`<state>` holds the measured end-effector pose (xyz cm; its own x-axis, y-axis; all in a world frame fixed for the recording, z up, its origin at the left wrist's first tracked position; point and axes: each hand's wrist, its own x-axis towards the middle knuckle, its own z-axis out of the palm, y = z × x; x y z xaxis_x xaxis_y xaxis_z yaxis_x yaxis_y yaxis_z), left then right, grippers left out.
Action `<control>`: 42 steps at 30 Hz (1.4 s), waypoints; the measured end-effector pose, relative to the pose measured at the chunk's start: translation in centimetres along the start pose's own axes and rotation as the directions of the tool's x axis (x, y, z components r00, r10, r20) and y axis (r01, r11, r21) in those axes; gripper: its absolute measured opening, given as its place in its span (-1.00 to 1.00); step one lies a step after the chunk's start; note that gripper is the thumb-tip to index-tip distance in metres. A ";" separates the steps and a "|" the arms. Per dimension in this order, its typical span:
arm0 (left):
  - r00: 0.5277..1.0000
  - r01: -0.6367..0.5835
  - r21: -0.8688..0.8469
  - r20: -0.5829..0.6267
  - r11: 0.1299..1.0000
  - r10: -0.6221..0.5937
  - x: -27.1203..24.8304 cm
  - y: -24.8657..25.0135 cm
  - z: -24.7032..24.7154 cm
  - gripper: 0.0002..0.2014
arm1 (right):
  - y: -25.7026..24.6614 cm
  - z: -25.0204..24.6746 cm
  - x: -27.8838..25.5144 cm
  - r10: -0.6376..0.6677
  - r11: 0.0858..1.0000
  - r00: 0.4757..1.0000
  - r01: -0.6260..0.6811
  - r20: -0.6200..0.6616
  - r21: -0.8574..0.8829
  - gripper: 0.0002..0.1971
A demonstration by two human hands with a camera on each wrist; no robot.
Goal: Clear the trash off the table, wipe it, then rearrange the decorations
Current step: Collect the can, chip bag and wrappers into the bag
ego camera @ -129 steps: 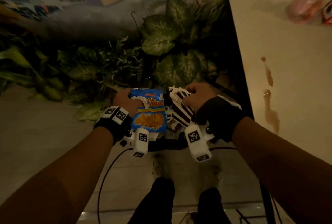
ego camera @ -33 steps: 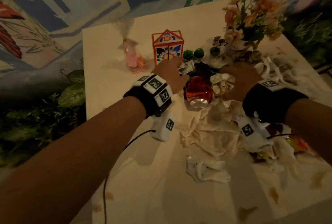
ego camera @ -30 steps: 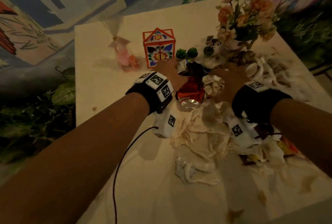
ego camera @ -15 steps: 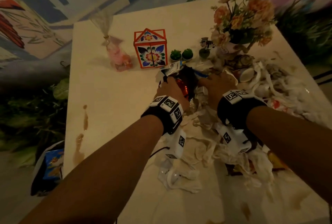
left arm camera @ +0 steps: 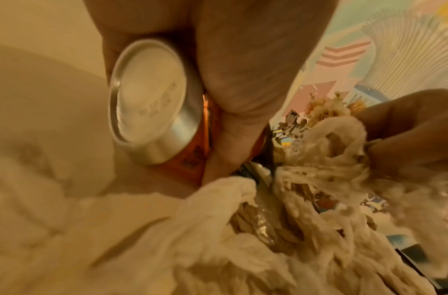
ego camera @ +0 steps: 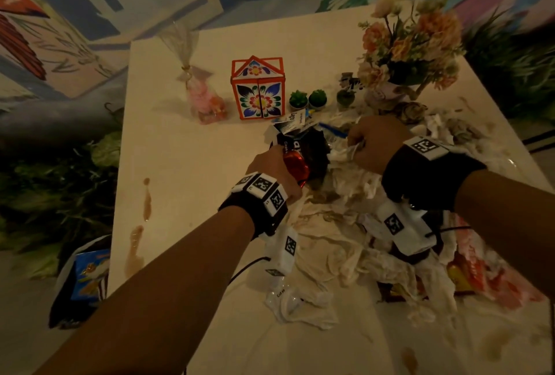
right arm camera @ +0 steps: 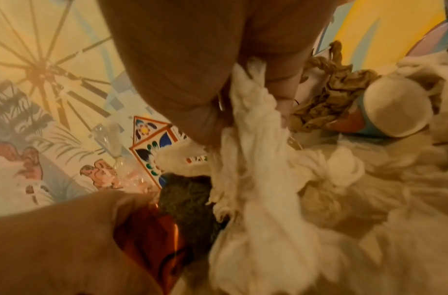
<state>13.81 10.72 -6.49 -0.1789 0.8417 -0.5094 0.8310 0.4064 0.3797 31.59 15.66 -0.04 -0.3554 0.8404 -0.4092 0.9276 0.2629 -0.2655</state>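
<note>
My left hand (ego camera: 274,169) grips an orange drink can (ego camera: 297,166) in the middle of the cream table (ego camera: 186,164); the left wrist view shows the can's silver bottom (left arm camera: 149,95) between thumb and fingers. To its right, my right hand (ego camera: 371,146) clutches a wad of white tissue (right arm camera: 250,139) pulled up from the heap of crumpled tissues (ego camera: 336,251). A dark wrapper (ego camera: 312,146) lies between the two hands.
Decorations stand at the back: an orange floral house box (ego camera: 258,89), a pink cellophane favour bag (ego camera: 204,98), small green cacti (ego camera: 307,99) and a flower vase (ego camera: 405,53). Brown spill marks (ego camera: 141,224) stain the left edge. A bag holding a blue chip packet (ego camera: 87,275) sits on the floor below.
Both hands came back from the floor bag to the table pile. In the last second the left closed round the can and the right gathered tissue, drawing slightly nearer.
</note>
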 end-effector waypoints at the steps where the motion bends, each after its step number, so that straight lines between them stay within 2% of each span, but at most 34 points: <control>1: 1.000 -0.001 -0.008 0.011 1.000 0.001 -0.1 -0.1 -0.2 -0.42 | 0.0 -0.4 -0.3 0.009 0.999 1.000 -0.009 -0.017 0.036 -0.90; 6: 1.000 -0.029 -0.012 -0.003 1.000 0.029 -1.1 -0.9 -1.9 -0.35 | 0.8 -1.4 -1.1 0.039 0.986 0.986 -0.013 -0.159 0.163 -0.85; 9: 0.990 -0.139 0.049 0.004 0.989 0.139 -2.0 -1.0 -3.4 -0.47 | 1.5 -1.6 -1.6 0.063 0.980 0.980 -0.025 -0.187 0.198 -0.88; 12: 0.983 -0.182 0.075 0.054 0.980 0.178 -2.4 0.1 -4.6 -0.56 | 1.9 -1.5 -2.1 0.082 0.976 0.976 -0.039 -0.200 0.212 -0.84; 15: 0.978 -0.140 -0.082 0.143 0.987 0.151 -1.8 1.7 -4.2 -0.51 | 1.9 -1.6 -2.4 0.098 0.977 0.971 -0.052 -0.217 0.208 -0.68; 17: 0.977 -0.054 -0.177 0.193 0.983 0.088 -1.1 2.6 -3.3 -0.48 | 1.7 -2.2 -2.8 0.097 0.979 0.969 -0.052 -0.227 0.196 -0.74; 19: 0.980 -0.043 -0.150 0.186 0.988 0.070 -0.2 3.3 -2.1 -0.43 | 1.4 -3.1 -3.1 0.081 0.987 0.957 -0.039 -0.277 0.154 -0.83; 22: 0.993 -0.075 0.019 0.089 0.997 0.073 0.5 4.1 -0.9 -0.38 | 0.8 -4.7 -3.7 0.076 0.987 0.943 -0.024 -0.324 0.159 -0.79; 26: 0.994 -0.057 -0.005 0.094 0.998 0.057 0.7 4.0 -0.6 -0.45 | 0.2 -6.1 -3.8 0.091 0.985 0.926 -0.031 -0.365 0.167 -0.73; 29: 0.993 -0.088 0.006 0.081 0.996 0.087 0.1 3.5 -1.2 -0.42 | -0.2 -6.2 -3.6 0.124 0.979 0.927 -0.056 -0.354 0.197 -0.70; 33: 0.996 -0.084 -0.225 0.020 0.971 0.091 -1.5 2.1 -3.7 -0.44 | -0.8 -6.8 -3.6 0.156 0.971 0.924 -0.079 -0.348 0.224 -0.72; 35: 0.994 -0.094 -0.367 0.025 0.925 0.110 -2.6 1.1 -5.2 -0.49 | -1.4 -7.7 -3.8 0.151 0.972 0.919 -0.071 -0.365 0.224 -0.76; 38: 0.990 -0.097 -0.558 0.034 0.824 0.140 -4.1 -0.2 -7.1 -0.45 | -2.8 -9.1 -4.0 0.131 0.971 0.924 -0.046 -0.359 0.235 -0.77; 40: 0.986 -0.104 -0.583 0.046 0.806 0.161 -4.6 -1.2 -7.9 -0.46 | -3.9 -9.7 -3.8 0.107 0.977 0.924 -0.029 -0.367 0.212 -0.73; 42: 0.979 -0.135 -0.505 0.068 0.853 0.195 -4.9 -2.0 -8.4 -0.53 | -4.9 -9.7 -3.5 0.086 0.980 0.924 -0.012 -0.371 0.197 -0.71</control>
<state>8.59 8.80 1.73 0.0224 0.8788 -0.4767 0.4671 0.4124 0.7822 29.37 16.06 11.18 -0.2059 0.9755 -0.0769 0.8906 0.1543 -0.4278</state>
